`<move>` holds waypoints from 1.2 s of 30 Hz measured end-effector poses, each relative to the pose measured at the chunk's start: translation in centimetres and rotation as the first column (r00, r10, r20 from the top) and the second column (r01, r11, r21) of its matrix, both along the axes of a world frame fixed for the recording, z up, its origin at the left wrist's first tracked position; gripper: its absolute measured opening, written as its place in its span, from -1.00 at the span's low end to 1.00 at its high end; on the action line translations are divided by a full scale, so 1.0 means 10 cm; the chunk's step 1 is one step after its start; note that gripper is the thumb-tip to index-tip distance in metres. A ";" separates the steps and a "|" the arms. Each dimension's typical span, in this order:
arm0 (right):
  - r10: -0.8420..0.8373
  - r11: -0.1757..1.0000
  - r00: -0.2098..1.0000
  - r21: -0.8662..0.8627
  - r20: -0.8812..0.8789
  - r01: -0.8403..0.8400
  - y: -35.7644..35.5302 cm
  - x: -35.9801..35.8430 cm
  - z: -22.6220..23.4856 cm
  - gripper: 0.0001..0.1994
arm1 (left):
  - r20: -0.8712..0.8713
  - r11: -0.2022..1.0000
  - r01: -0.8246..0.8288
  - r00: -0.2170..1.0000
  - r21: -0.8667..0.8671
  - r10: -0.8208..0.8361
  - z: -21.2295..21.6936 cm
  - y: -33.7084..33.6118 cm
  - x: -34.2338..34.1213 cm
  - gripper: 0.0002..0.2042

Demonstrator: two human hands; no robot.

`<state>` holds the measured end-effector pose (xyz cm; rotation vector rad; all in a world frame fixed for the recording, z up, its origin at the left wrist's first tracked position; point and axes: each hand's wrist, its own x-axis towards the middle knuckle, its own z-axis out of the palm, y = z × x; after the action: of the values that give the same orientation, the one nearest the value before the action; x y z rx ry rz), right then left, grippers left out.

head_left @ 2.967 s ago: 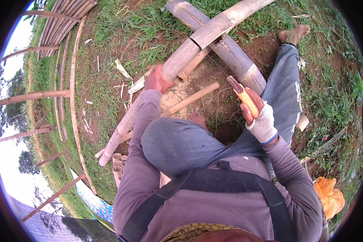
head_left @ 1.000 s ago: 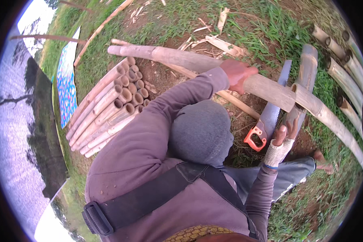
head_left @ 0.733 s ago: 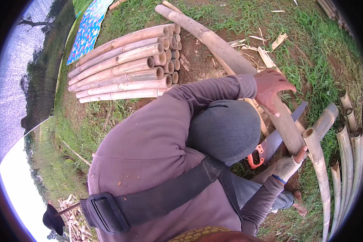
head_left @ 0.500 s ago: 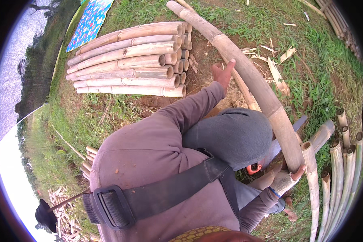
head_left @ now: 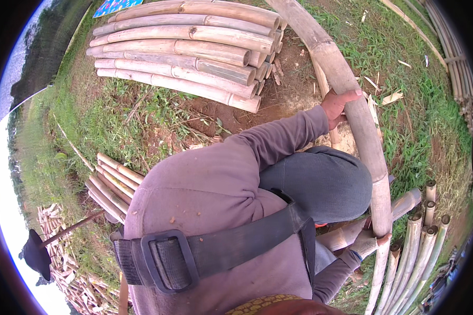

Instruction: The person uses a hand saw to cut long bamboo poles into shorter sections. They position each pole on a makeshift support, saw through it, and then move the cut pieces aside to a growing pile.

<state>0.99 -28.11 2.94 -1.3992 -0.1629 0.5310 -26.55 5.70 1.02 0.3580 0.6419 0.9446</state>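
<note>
A long, thick bamboo pole (head_left: 360,113) runs from the top edge down past my knee. My left hand (head_left: 340,107) is closed around its middle, thumb laid across the top. Lower down, my right hand (head_left: 370,244), in a pale glove with bare fingertips and a blue band at the wrist, grips the pole near its lower end. My bent knee (head_left: 320,184) in dark grey cloth lies between the arms. Only a bit of an orange handle (head_left: 320,225) shows below the knee. Another thick bamboo piece (head_left: 407,202) sticks out beyond the pole.
Cut bamboo lengths (head_left: 194,50) are stacked at upper left. Upright thinner poles (head_left: 412,257) stand at lower right. More bamboo (head_left: 115,181) and a heap of split pieces (head_left: 71,262) lie at left. Pale splinters (head_left: 391,98) litter the grass beyond the pole.
My left hand has gone from resting its thumb at the pole's edge to wrapping around the pole. The view has shifted, and the saw blade seen earlier beside the knee is now mostly hidden.
</note>
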 end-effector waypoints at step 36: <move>0.881 0.370 0.300 -0.928 0.365 0.043 -1.30 0.85 -2.21 -0.53 | -0.983 0.723 -0.671 0.044 -0.163 -0.180 -1.89 -0.39 -5.45 0.38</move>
<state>9.49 -41.08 -19.14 -2.5627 -1.5111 0.3241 -81.01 1.83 -17.84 0.2196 2.4353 0.6253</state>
